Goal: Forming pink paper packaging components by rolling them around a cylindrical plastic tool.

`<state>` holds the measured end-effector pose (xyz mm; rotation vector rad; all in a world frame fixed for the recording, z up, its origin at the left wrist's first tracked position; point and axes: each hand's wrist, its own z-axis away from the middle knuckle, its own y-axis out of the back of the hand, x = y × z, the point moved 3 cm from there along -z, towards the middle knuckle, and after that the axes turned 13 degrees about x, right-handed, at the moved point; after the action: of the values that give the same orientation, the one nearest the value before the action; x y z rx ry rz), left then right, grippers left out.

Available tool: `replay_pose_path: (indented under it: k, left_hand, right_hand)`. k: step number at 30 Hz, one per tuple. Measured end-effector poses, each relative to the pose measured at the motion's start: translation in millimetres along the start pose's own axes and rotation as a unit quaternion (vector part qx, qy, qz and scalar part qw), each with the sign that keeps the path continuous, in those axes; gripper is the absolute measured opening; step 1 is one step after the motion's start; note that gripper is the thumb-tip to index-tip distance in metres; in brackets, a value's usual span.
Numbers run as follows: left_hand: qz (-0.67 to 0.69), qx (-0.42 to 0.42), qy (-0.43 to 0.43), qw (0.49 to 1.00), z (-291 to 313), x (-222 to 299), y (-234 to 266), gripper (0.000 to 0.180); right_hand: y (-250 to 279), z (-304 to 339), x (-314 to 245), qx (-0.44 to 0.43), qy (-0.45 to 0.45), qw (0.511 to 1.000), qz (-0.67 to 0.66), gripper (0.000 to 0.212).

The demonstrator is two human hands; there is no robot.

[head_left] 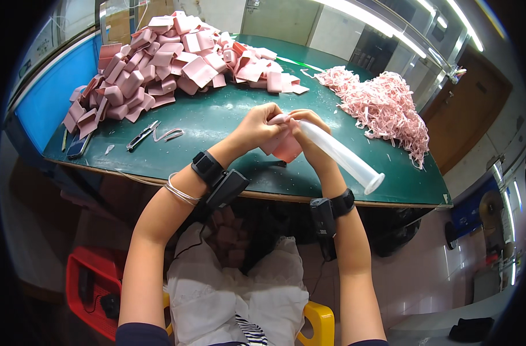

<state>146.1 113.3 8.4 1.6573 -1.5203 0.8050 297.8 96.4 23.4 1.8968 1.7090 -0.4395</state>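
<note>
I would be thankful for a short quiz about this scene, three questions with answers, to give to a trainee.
1. True or false: the strips lie to the right of the pink pieces.
2. Choose the colour of the table: a) red; b) green; c) white.
3. Complete: a pale ____ slants out from the right hand.

Key: 1 true; 2 b; 3 tube.

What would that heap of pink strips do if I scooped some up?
The pink strips would probably flop, since they curl and bend over each other. A handful is likely light, as each looks thin. Being tangled, they may lift in clumps.
</note>
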Motion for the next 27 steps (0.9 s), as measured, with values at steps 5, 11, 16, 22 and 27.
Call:
replay_pose_path:
  k: [5, 11, 16, 22, 27]
  left_hand:
    - [-0.011, -0.038, -0.023, 0.999, 2, 6, 1, 0.017]
    - [-0.059, 0.015, 0.025, 0.998, 6, 10, 10, 0.013]
    - [-0.194, 0.077, -0.046, 0.977, 30, 35, 13, 0.014]
    - [-0.208, 0.107, -0.021, 0.972, 79, 77, 15, 0.018]
    - [-0.178, 0.09, -0.003, 0.98, 143, 89, 11, 0.017]
  right_hand:
    - [-3, 3, 6, 0.002, -0.069, 0.997, 0.023, 0.013]
    - [-3, -2, 6, -0.043, -0.211, 0.958, -0.189, 0.018]
    - [-2, 0, -1, -0.092, -0.189, 0.943, -0.257, 0.025]
    - [-3, 8, -1, -0.163, -0.202, 0.912, -0.318, 0.026]
    - [-5, 6, 2, -0.314, -0.112, 0.855, -0.398, 0.028]
